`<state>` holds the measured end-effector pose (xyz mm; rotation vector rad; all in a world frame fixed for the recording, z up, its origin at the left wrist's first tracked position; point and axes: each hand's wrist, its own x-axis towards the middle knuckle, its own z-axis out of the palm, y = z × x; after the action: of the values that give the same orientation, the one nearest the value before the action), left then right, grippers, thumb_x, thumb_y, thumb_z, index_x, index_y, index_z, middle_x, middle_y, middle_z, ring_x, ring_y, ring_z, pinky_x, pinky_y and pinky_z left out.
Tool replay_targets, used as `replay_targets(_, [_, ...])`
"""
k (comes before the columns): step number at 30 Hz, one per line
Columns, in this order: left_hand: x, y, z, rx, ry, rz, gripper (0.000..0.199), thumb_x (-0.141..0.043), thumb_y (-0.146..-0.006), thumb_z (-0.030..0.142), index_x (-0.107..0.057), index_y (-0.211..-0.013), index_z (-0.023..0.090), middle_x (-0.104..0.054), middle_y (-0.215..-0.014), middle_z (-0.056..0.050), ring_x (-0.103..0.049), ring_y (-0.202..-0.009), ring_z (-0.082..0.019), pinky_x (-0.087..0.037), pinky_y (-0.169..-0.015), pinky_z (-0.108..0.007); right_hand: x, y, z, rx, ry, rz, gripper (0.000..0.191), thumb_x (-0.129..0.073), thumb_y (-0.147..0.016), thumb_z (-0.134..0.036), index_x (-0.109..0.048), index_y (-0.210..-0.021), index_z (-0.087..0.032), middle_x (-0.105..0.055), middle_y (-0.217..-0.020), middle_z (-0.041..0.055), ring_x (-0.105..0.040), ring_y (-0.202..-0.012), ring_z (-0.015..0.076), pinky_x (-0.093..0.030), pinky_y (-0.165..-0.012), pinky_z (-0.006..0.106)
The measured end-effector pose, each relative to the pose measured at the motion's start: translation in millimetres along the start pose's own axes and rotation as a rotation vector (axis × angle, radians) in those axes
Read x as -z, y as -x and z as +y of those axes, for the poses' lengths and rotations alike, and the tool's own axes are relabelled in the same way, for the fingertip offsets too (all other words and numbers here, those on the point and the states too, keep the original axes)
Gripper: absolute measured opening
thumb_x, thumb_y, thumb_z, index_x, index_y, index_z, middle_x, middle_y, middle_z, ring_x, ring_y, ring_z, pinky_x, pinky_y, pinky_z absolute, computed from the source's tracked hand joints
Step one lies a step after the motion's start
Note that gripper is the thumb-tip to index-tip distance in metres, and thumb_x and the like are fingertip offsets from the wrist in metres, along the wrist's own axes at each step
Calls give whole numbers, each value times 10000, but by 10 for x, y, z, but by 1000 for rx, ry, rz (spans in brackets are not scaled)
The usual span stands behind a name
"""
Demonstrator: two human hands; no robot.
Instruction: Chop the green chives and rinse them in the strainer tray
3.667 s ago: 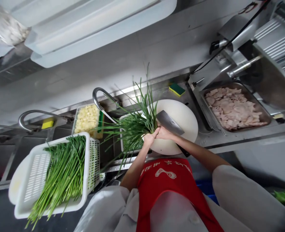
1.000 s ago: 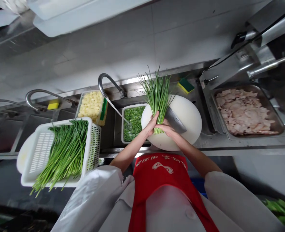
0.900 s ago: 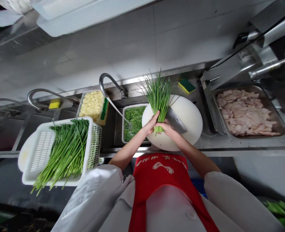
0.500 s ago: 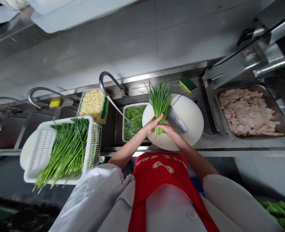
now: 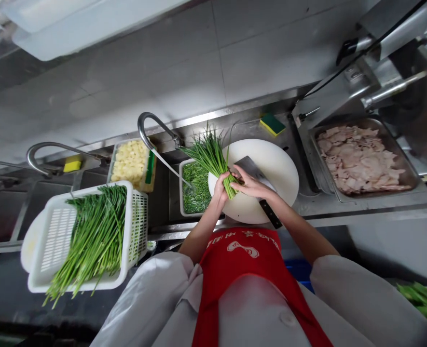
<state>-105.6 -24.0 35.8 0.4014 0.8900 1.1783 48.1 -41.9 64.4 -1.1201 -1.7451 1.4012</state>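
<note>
A bunch of green chives [image 5: 216,156] is held over the left part of a round white cutting board [image 5: 282,168], its leafy tips pointing away and to the left. My left hand [image 5: 220,189] is closed around the lower stalks. From the other side my right hand [image 5: 249,184] grips the stalks near their cut ends, thumb over them and fingers partly spread. A cleaver lies flat on the board under my right hand, its blade [image 5: 251,166] behind the hand and its black handle [image 5: 270,213] toward me.
Cut greens soak in a white basin [image 5: 181,193] under a running faucet [image 5: 144,127]. Left stand a white basket [image 5: 128,231] of long chives and a tub of pale chunks [image 5: 130,161]. A sponge [image 5: 272,124] lies behind the board; sliced meat [image 5: 361,159] fills a metal tray at right.
The chive bunch has tilted left and its cut ends have lifted. My right hand has loosened its wrap and shifted, and the cleaver's handle now shows.
</note>
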Motion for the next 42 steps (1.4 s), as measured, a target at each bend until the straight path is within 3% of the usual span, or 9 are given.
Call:
replay_targets(6, [1, 131, 106, -106, 199, -59, 184, -681, -771, 343, -625, -880, 205, -609, -694, 45, -620, -664, -95, -522, -928, -307, -72, 224, 215, -98, -408, 24, 699, -554, -920, -575, -407, -1503, -218, -721, -941, 57, -710, -793, 182, -600, -715, 327])
replay_targets(11, [-12, 214, 74, -182, 218, -94, 197, -692, -778, 331, -628, -913, 202, -607, -694, 31, -612, -665, -110, -527, -910, -339, -205, 275, 194, 20, -333, 214, 527, -656, -836, -506, -627, -1239, -167, -650, -666, -14, -589, -581, 127, -493, -559, 253])
replay_targets(15, [40, 226, 99, -214, 237, -88, 205, -674, -803, 349, -638, -942, 202, -614, -696, 28, -616, -663, -111, -518, -939, -364, -106, 467, 228, -58, -259, 241, 323, -682, -766, -438, -697, -918, -154, -634, -606, -1, -557, -537, 123, -450, -536, 259])
replay_targets(23, [86, 500, 130, -206, 255, -119, 293, -690, -749, 307, -616, -1022, 230, -536, -686, 54, -562, -625, -97, -523, -900, -362, 113, 731, 280, -186, -280, 331, 293, -661, -714, -373, -649, -941, -187, -583, -550, -46, -513, -503, 114, -384, -487, 235])
replay_targets(29, [15, 1249, 52, -200, 222, -150, 455, -754, -614, 354, -573, -1015, 240, -437, -612, 69, -476, -570, -109, -462, -710, -311, -189, 443, 209, -208, -243, 39, 348, -691, -717, -510, -645, -809, -177, -687, -674, 42, -576, -562, 133, -433, -501, 250])
replay_targets(32, [185, 1800, -7, -246, 186, -78, 552, -788, -540, 461, -567, -992, 234, -405, -568, 70, -453, -535, -124, -428, -663, -327, -528, 330, 190, -216, -232, -265, 360, -693, -736, -525, -648, -780, -171, -664, -660, 29, -578, -563, 133, -450, -512, 250])
replay_targets(35, [475, 2448, -89, -377, 164, 120, 639, -773, -476, 609, -570, -959, 243, -369, -534, 70, -423, -505, -133, -420, -661, -364, -1128, 339, 170, -293, -185, -630, 339, -731, -720, -494, -648, -782, -171, -648, -638, 9, -569, -524, 133, -442, -486, 249])
replay_targets(38, [790, 3156, -182, -572, 171, 347, 670, -737, -465, 707, -567, -937, 263, -298, -510, 80, -379, -478, -134, -404, -649, -375, -1934, 556, 141, -414, -105, -960, 267, -767, -691, -421, -641, -697, -186, -627, -571, -3, -542, -466, 131, -408, -445, 244])
replay_targets(42, [1198, 3998, -369, -825, 237, 590, 590, -737, -530, 682, -562, -946, 303, -238, -510, 87, -300, -444, -120, -361, -604, -356, -3177, 862, 46, -597, -71, -1123, 276, -798, -656, -323, -568, -553, -211, -567, -471, -13, -504, -430, 129, -410, -431, 252])
